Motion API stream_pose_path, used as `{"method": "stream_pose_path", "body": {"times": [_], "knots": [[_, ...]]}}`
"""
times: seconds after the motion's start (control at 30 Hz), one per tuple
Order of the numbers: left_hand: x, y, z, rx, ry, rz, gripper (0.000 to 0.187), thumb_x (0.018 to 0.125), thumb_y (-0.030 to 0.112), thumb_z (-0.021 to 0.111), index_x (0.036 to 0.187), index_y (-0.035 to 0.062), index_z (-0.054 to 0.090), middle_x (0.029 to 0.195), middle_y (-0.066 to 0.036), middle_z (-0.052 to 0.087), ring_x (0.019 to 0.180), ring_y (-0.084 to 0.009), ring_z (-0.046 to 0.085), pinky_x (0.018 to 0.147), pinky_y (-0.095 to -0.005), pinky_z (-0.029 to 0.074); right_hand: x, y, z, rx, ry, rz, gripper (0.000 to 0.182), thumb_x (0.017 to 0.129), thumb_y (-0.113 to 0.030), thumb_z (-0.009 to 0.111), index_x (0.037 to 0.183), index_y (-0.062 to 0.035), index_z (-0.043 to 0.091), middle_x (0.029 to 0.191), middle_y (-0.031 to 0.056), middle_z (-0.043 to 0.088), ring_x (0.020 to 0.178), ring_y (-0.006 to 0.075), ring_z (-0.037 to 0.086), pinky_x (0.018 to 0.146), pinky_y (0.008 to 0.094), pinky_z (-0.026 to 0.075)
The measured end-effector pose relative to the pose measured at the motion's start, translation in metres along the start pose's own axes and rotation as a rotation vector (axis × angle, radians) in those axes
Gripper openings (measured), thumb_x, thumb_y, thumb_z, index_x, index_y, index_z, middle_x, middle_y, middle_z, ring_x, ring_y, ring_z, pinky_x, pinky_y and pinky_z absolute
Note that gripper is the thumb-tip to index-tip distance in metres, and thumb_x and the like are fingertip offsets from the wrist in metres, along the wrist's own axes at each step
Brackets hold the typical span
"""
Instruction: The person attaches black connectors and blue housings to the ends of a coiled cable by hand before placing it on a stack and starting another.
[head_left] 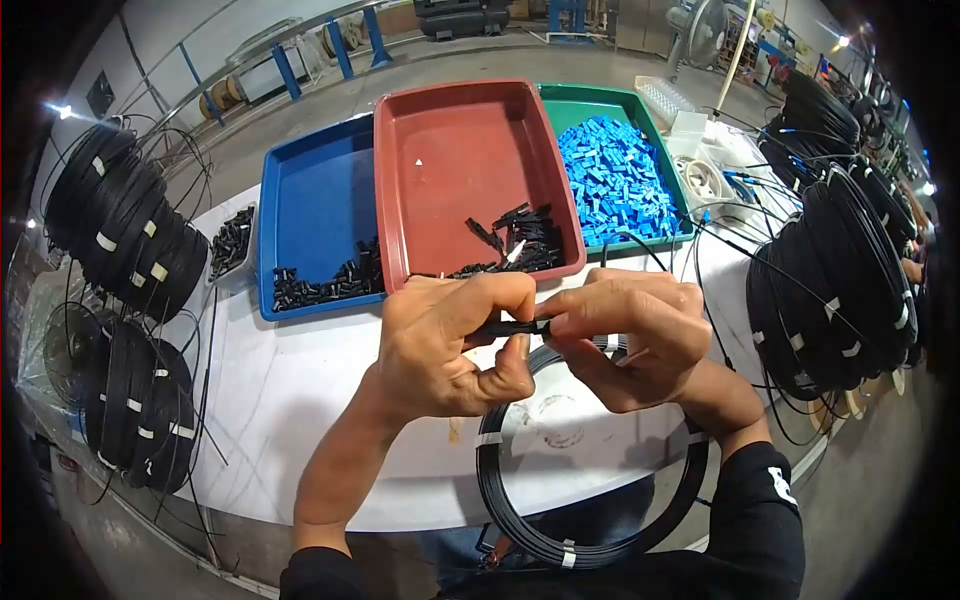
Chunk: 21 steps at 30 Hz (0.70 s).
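Both my hands meet above the table in the middle of the view. My left hand (445,345) pinches a small black connector piece (512,327) between thumb and fingers. From the other side, my right hand (635,335) is closed on the right end of that same piece; whatever else lies within its fingers is hidden. Below them a coil of black cable (492,490), bound with white tape, hangs partly over the table's near edge. Just beyond my hands, black parts (535,240) lie in the near end of a red tray (450,165).
A blue tray (318,205) with black pieces stands left, beside a small bin of black parts (232,240). A green tray (590,103) holds blue clips (615,180). Stacked black cable coils flank the white table (290,400) at left (120,225) and right (825,290).
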<state>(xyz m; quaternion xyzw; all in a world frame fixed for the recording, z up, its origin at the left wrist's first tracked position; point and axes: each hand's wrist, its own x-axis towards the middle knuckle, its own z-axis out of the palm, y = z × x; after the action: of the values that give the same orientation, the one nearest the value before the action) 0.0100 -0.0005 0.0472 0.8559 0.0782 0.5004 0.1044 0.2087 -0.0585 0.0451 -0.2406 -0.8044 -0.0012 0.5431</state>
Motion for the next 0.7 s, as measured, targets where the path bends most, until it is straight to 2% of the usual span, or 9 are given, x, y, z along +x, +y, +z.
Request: {"method": "stream_pose_path", "body": {"times": [0.17, 0.23, 0.27, 0.33, 0.5, 0.57, 0.63, 0.7], "knots": [[-0.003, -0.001, 0.003, -0.033, -0.007, -0.020, 0.022, 0.068, 0.002, 0.066, 0.089, 0.0019, 0.061, 0.066, -0.001, 0.057, 0.046, -0.0137, 0.054, 0.046, -0.0271, 0.045, 0.004, -0.002, -0.007, -0.099, -0.087, -0.080, 0.018, 0.069, 0.008, 0.071, 0.085, 0.0017, 0.066, 0.089, 0.0197, 0.072, 0.067, 0.0271, 0.071, 0.055, 0.0320, 0.056], [-0.004, 0.002, 0.002, -0.142, -0.054, -0.148, 0.018, 0.070, 0.004, 0.063, 0.087, 0.0015, 0.059, 0.064, -0.002, 0.054, 0.045, -0.0135, 0.052, 0.046, -0.0270, 0.044, 0.003, -0.003, -0.008, -0.104, -0.105, -0.085, 0.018, 0.069, 0.007, 0.071, 0.085, 0.0023, 0.066, 0.089, 0.0204, 0.072, 0.067, 0.0277, 0.071, 0.056, 0.0328, 0.056], [-0.005, 0.003, 0.003, -0.142, -0.054, -0.148, 0.018, 0.070, 0.004, 0.063, 0.087, 0.0015, 0.059, 0.064, -0.002, 0.054, 0.045, -0.0135, 0.052, 0.046, -0.0270, 0.044, 0.003, -0.003, -0.008, -0.110, -0.120, -0.090, 0.017, 0.069, 0.007, 0.071, 0.085, 0.0029, 0.066, 0.090, 0.0212, 0.071, 0.067, 0.0283, 0.071, 0.056, 0.0336, 0.056], [-0.007, 0.006, 0.006, -0.206, -0.024, -0.205, 0.015, 0.071, 0.005, 0.060, 0.086, 0.0012, 0.057, 0.063, -0.002, 0.051, 0.045, -0.0131, 0.050, 0.045, -0.0267, 0.043, 0.001, -0.002, -0.006, -0.114, -0.103, -0.109, 0.018, 0.068, 0.007, 0.071, 0.085, 0.0038, 0.065, 0.089, 0.0215, 0.071, 0.066, 0.0282, 0.070, 0.055, 0.0339, 0.056], [-0.008, 0.004, 0.009, -0.172, 0.001, -0.179, 0.015, 0.073, 0.005, 0.059, 0.087, 0.0005, 0.055, 0.062, -0.002, 0.050, 0.045, -0.0110, 0.049, 0.045, -0.0260, 0.041, -0.003, 0.003, 0.001, -0.187, -0.072, -0.203, 0.020, 0.064, 0.006, 0.071, 0.084, 0.0066, 0.064, 0.087, 0.0210, 0.069, 0.062, 0.0261, 0.066, 0.052, 0.0340, 0.052], [-0.007, 0.007, 0.011, -0.169, 0.013, -0.184, 0.015, 0.073, 0.004, 0.059, 0.087, 0.0005, 0.054, 0.062, -0.002, 0.050, 0.045, -0.0102, 0.048, 0.045, -0.0259, 0.040, -0.001, 0.008, 0.002, -0.263, -0.028, -0.349, 0.023, 0.060, 0.000, 0.070, 0.081, 0.0075, 0.063, 0.086, 0.0205, 0.066, 0.061, 0.0250, 0.063, 0.050, 0.0328, 0.049], [-0.007, 0.013, 0.013, -0.311, 0.037, -0.371, 0.013, 0.072, 0.004, 0.058, 0.084, 0.0010, 0.054, 0.061, -0.001, 0.049, 0.045, -0.0087, 0.047, 0.044, -0.0245, 0.040, 0.002, 0.008, -0.004, -0.294, -0.057, -0.382, 0.026, 0.058, -0.005, 0.069, 0.079, 0.0075, 0.062, 0.087, 0.0204, 0.065, 0.064, 0.0249, 0.064, 0.050, 0.0320, 0.048], [-0.006, 0.017, 0.014, -0.331, 0.041, -0.403, 0.012, 0.072, 0.004, 0.059, 0.083, 0.0015, 0.053, 0.061, -0.001, 0.048, 0.045, -0.0082, 0.046, 0.044, -0.0239, 0.039, 0.002, 0.009, -0.005, -0.262, -0.072, -0.371, 0.026, 0.058, -0.005, 0.069, 0.080, 0.0064, 0.062, 0.088, 0.0203, 0.065, 0.066, 0.0254, 0.065, 0.051, 0.0324, 0.048]]}}
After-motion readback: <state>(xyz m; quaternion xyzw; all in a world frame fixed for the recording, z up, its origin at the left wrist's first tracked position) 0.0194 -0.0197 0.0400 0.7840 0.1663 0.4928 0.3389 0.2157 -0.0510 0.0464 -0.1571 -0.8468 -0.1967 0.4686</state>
